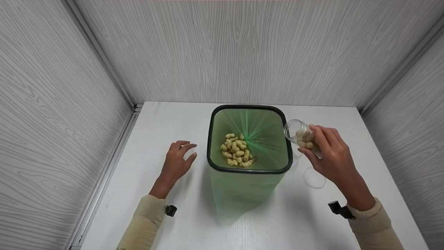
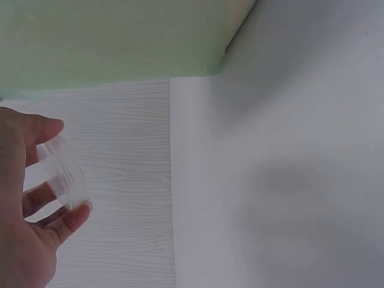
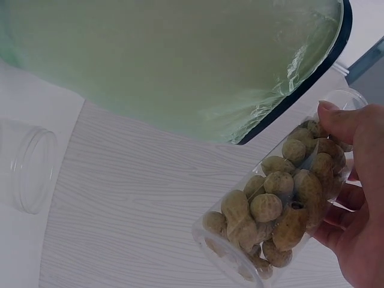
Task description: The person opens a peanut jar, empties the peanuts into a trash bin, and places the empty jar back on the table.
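My left hand [image 1: 176,161] is left of the bin, pinching a clear round lid [image 2: 67,173] by its edge between thumb and fingers. On the other side, my right hand [image 1: 331,152] grips a clear plastic jar [image 3: 258,207] holding unshelled peanuts [image 3: 267,204]. This jar is tilted, its uncovered mouth pointing left at the bin's right rim. Between the hands stands a bin [image 1: 249,172] with a black rim and a green plastic liner [image 1: 267,139]. A heap of peanuts [image 1: 237,151] lies inside it, toward the left.
Right of the bin, a second clear cylindrical container [image 3: 27,168] stands on the white table [image 1: 138,222]; from above mostly its round outline shows. Pale wood-grain panels [image 1: 222,52] rise behind the table and on both sides.
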The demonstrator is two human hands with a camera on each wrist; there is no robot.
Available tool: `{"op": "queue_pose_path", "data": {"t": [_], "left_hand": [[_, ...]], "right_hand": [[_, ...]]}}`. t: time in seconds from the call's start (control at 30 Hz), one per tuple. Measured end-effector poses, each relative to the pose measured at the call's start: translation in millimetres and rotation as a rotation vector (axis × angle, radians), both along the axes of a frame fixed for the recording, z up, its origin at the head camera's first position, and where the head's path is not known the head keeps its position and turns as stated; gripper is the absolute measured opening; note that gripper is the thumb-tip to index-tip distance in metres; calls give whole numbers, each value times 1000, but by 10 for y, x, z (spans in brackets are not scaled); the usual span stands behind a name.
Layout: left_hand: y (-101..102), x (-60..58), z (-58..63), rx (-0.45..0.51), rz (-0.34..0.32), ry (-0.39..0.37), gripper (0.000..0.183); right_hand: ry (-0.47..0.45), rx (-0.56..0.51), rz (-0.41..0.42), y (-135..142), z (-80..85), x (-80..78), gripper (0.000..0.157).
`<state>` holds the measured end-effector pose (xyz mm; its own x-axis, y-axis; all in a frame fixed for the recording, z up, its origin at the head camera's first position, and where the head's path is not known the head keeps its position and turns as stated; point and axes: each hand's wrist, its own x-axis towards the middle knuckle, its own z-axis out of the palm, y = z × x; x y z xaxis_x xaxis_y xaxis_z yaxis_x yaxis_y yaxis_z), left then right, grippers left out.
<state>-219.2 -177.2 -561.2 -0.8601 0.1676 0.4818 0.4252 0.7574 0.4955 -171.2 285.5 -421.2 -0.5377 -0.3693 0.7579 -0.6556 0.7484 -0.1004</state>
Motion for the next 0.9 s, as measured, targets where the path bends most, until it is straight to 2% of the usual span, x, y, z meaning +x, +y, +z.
{"op": "queue_pose_path", "data": {"t": [0.37, 0.67, 0.9], "left_hand": [[-55, 28, -258, -52, 31, -124, 23], [-85, 38, -419, -82, 74, -326, 24], [-118, 0, -528, -65, 109, -380, 32]], "right_hand": [[-2, 21, -3, 0, -2, -1, 63], [-6, 4, -5, -12, -16, 3, 63], [-16, 7, -11, -12, -44, 8, 64]]}}
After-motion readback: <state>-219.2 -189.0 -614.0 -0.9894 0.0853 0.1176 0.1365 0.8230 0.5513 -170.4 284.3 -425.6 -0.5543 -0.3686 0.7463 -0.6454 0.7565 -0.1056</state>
